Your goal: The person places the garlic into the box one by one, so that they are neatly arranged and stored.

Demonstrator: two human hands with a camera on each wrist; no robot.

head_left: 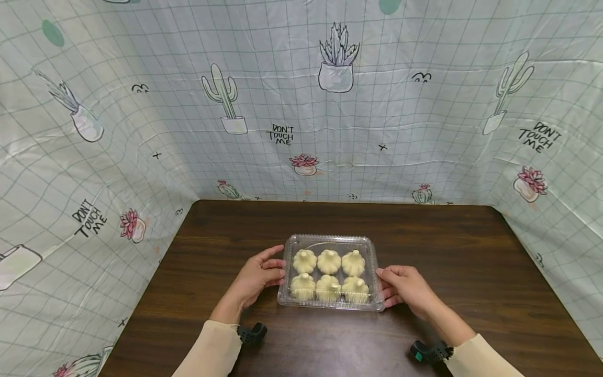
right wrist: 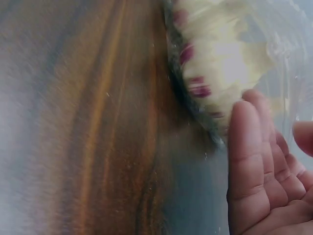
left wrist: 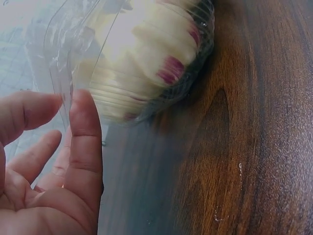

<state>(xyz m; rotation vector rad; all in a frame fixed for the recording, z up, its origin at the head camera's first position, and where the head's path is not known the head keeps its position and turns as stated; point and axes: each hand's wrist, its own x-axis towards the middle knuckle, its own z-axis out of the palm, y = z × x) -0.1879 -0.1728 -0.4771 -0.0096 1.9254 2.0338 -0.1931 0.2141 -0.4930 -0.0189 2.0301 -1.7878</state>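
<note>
A clear plastic clamshell box (head_left: 320, 305) with a closed lid lies between my two hands, low over the table. Inside sit several cream-coloured, garlic-bulb-shaped pieces (head_left: 328, 261) in two rows; the left wrist view shows purple patches (left wrist: 170, 70) low on their sides. My left hand (head_left: 254, 275) pinches the box's left rim (left wrist: 66, 81) between thumb and a finger, its other fingers spread below. At the opposite side, my right hand (head_left: 409, 287) holds the right rim, with the thumb on top and straight fingers (right wrist: 245, 142) beneath the edge.
The dark wood-grain table (head_left: 226, 222) extends around the box. A pale checked curtain (head_left: 301, 104) printed with potted plants hangs behind it and along both sides. Black wrist devices (head_left: 252, 333) sit at both sleeve ends.
</note>
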